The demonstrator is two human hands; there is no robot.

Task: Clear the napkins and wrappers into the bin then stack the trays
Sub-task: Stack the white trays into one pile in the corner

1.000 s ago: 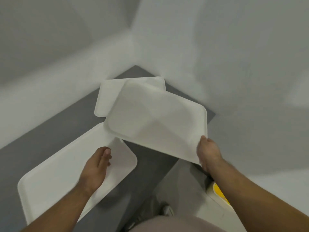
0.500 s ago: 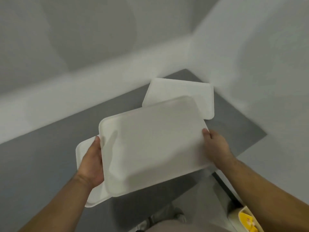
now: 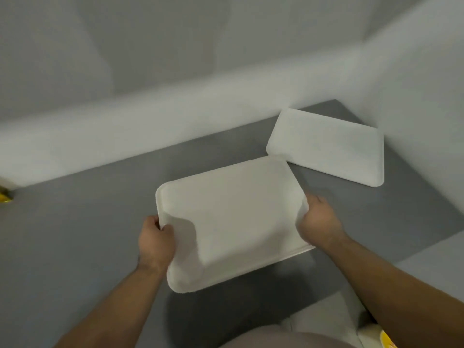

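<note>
A white tray (image 3: 231, 217) lies in the middle of the grey table (image 3: 75, 234), and a second edge shows under its lower right side, so it rests on another tray. My left hand (image 3: 155, 241) grips its left rim. My right hand (image 3: 317, 223) grips its right rim. Another white tray (image 3: 329, 145) lies flat by itself in the far right corner of the table, close to the wall. No napkins or wrappers are visible on any tray.
Grey walls with a pale ledge (image 3: 150, 129) bound the table at the back and right. A yellow object (image 3: 5, 197) peeks in at the left edge. A white bin with yellow contents (image 3: 381, 339) sits at the bottom right, below the table.
The tray I held in the air has come down and left, covering the tray that lay under my left hand. Both hands now grip its sides. The view has swung left.
</note>
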